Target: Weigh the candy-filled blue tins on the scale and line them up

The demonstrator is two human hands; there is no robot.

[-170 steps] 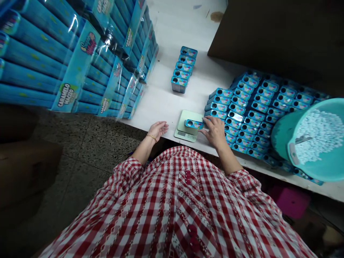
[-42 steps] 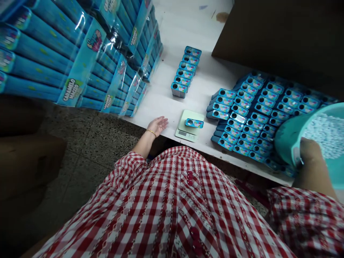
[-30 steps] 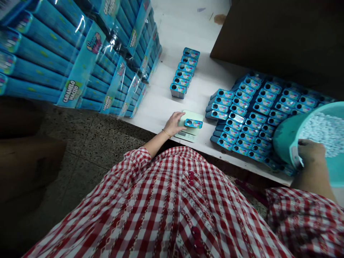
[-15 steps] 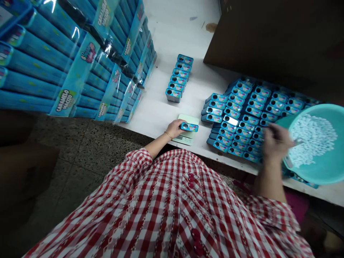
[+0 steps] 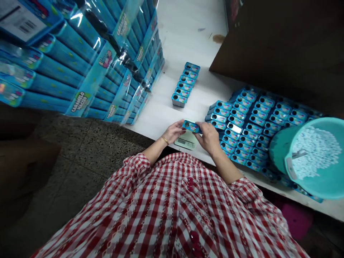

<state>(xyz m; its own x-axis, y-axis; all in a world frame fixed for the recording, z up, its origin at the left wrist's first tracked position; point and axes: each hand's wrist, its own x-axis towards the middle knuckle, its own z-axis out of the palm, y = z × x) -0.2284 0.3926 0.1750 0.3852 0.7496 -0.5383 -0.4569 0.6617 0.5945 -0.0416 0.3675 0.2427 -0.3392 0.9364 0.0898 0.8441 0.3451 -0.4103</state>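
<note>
Between my two hands, a small blue candy tin (image 5: 190, 126) with a dark round hole in its top is held over a pale green digital scale (image 5: 186, 142). My left hand (image 5: 174, 132) grips the tin's left end, and my right hand (image 5: 209, 137) closes on its right end. Beyond them, a short row of similar blue tins (image 5: 184, 86) stands on the white table. A large block of the same tins (image 5: 242, 122) stands to the right of my right hand. Farther right, a turquoise bucket (image 5: 278, 150) holds small pale candies (image 5: 319, 150) and a metal scoop (image 5: 299, 154).
Tall stacks of plastic-wrapped blue display boxes (image 5: 88, 82) rise at the left on the white table (image 5: 188, 32). A big brown cardboard panel (image 5: 274, 46) leans in from the upper right. Below the table edge lies a speckled floor (image 5: 107, 147).
My right hand has left the bucket and come over to the tin. The metal scoop now rests in the candies. The whole view has shifted slightly.
</note>
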